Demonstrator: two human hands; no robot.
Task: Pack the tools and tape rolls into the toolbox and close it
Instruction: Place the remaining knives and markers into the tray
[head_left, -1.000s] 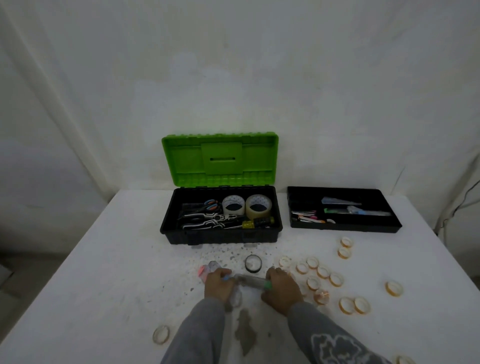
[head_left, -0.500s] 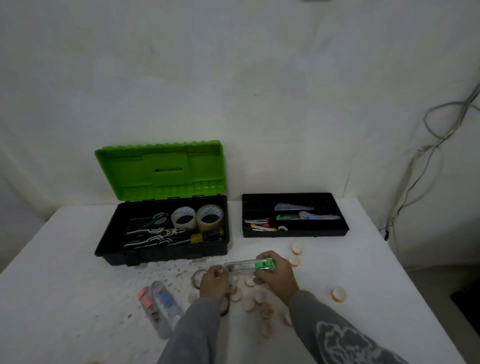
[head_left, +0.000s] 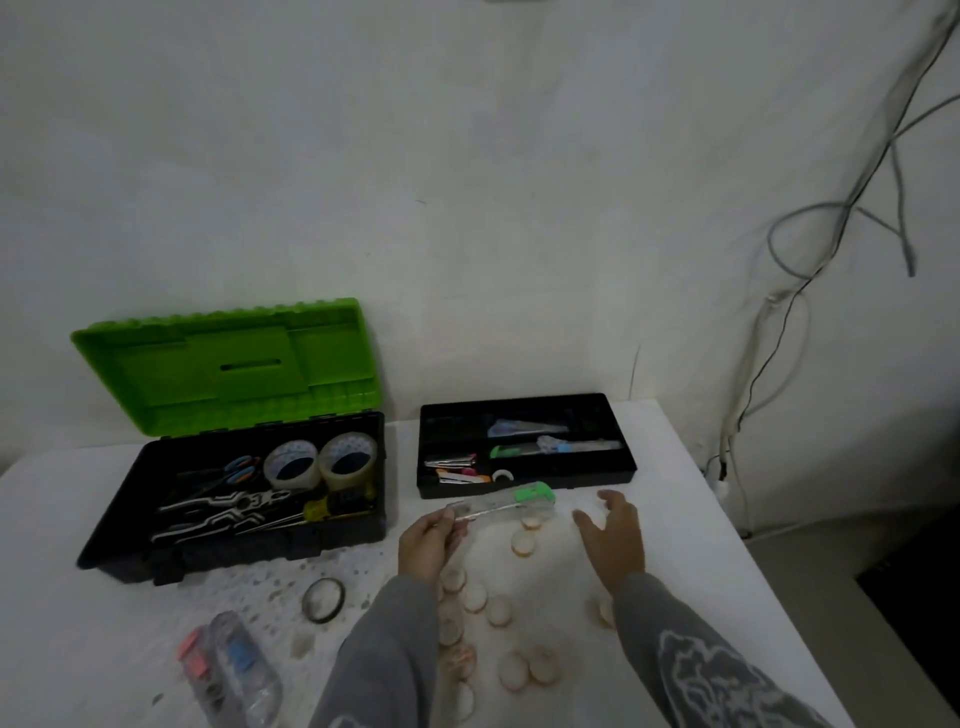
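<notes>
The black toolbox stands open on the left, its green lid raised. Inside lie two tape rolls, scissors, pliers and a yellow-handled screwdriver. My left hand pinches one end of a clear tool with a green end, held just in front of the black insert tray. My right hand hovers open to the right of the tool, touching nothing. The tray holds small tools and a white tape roll. Several small tape rolls lie on the white table between my arms.
A dark ring of tape lies in front of the toolbox. Two clear tools with red and blue parts rest at the near left. The table's right edge drops to the floor. Cables hang on the wall.
My right hand has let go of the clear green-ended tool and moved right. My left hand alone holds it, carried nearer the tray. The view has swung further right.
</notes>
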